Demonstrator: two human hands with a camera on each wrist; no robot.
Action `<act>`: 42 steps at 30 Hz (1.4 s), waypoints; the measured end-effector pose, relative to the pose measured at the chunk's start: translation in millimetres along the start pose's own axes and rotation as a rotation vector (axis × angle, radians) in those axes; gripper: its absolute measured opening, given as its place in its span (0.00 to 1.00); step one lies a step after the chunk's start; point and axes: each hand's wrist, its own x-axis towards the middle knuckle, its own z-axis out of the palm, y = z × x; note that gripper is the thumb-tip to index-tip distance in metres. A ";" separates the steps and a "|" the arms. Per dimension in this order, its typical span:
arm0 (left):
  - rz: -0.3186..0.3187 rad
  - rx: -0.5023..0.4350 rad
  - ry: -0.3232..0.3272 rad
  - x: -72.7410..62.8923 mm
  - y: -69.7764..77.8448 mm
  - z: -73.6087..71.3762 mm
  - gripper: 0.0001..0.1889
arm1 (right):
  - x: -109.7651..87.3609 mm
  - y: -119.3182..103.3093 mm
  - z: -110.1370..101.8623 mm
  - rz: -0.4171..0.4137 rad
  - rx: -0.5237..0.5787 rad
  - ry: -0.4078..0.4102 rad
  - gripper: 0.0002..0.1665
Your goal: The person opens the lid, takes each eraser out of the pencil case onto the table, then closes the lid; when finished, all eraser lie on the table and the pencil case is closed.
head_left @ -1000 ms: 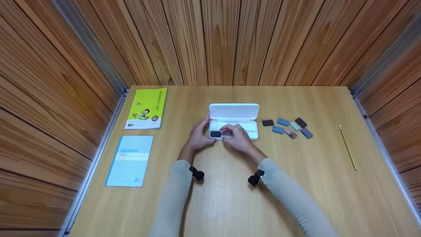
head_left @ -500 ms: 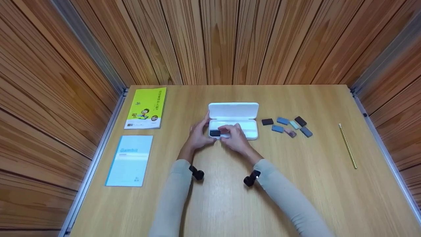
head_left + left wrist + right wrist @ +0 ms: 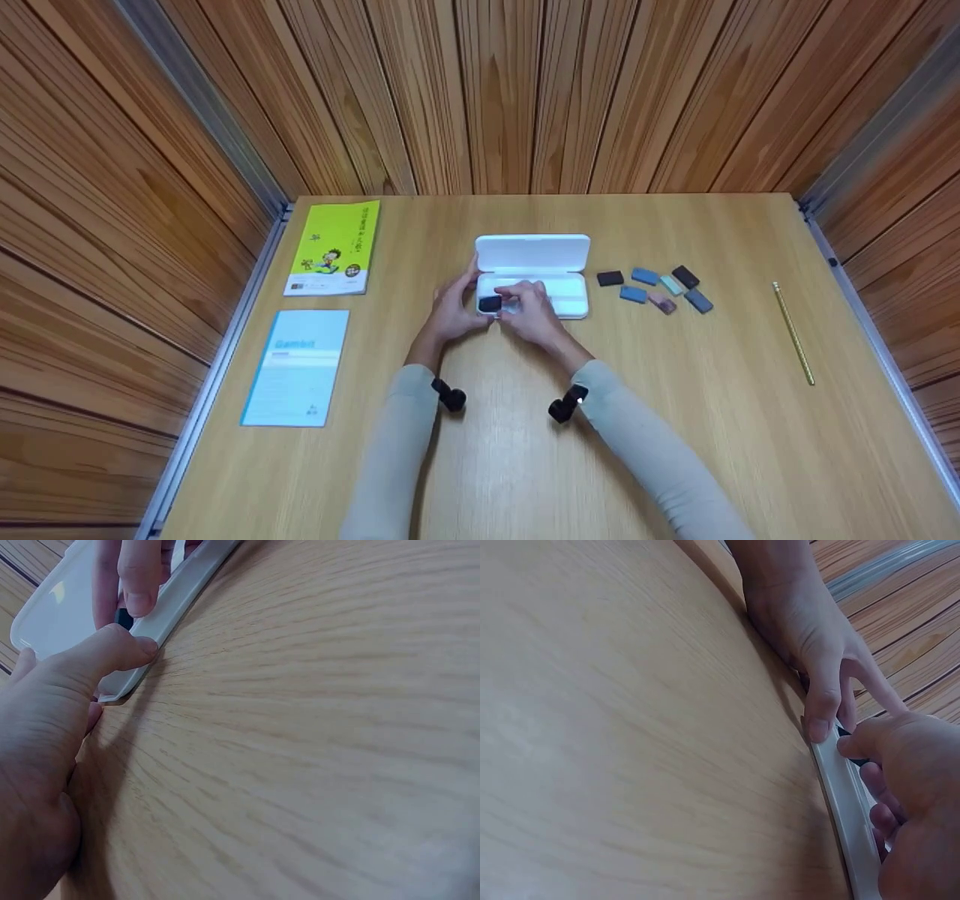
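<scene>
An open white pencil case (image 3: 571,296) lies at the middle of the table, its lid raised at the back. My left hand (image 3: 452,309) grips the case's left end, the thumb on the front rim and the fingers along the side. In the left corner of the case sits a black eraser (image 3: 490,304), a small dark rectangular block. My right hand (image 3: 534,315) reaches into the case and pinches the eraser at its right end with thumb and index finger. In the right wrist view the hand covers most of the eraser (image 3: 844,733).
Several small erasers (image 3: 645,276), black, blue, green and pinkish, lie right of the case. A gold pencil (image 3: 793,334) lies farther right. On the left are a yellow-green book (image 3: 334,244) and a light blue notebook (image 3: 295,375). Wooden panels (image 3: 499,97) stand behind the table.
My right hand has shifted slightly left inside the case, its fingertips coming onto the black eraser's right end. My left hand has stayed on the case's left end.
</scene>
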 end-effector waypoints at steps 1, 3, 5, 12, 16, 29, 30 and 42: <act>0.005 0.002 0.000 -0.1 0.2 -0.3 0.65 | 0.4 0.1 0.7 -0.008 -0.007 0.007 0.28; 0.013 0.008 0.001 0.3 0.1 -0.5 0.66 | 1.0 -0.6 1.6 -0.029 -0.023 0.019 0.27; 0.004 0.018 0.000 0.5 0.2 -0.7 0.66 | 1.2 -2.7 1.4 -0.031 -0.030 0.020 0.27; -0.042 0.022 -0.007 -0.3 -0.5 0.1 0.65 | 1.7 -8.1 -1.5 0.006 -0.020 -0.017 0.25; -0.049 0.024 -0.005 -1.2 -0.6 0.5 0.65 | 3.6 -5.2 0.1 0.024 -0.016 -0.026 0.23; -0.018 0.011 -0.004 0.0 -2.5 2.0 0.66 | 0.0 -6.0 0.0 -0.065 0.024 0.049 0.16; -0.011 0.011 -0.002 0.2 -2.7 1.8 0.66 | 1.1 -3.1 1.2 -0.083 0.026 0.059 0.16; -0.014 0.010 -0.010 1.5 -2.7 0.9 0.66 | 10.3 13.3 -5.8 0.008 0.083 0.037 0.20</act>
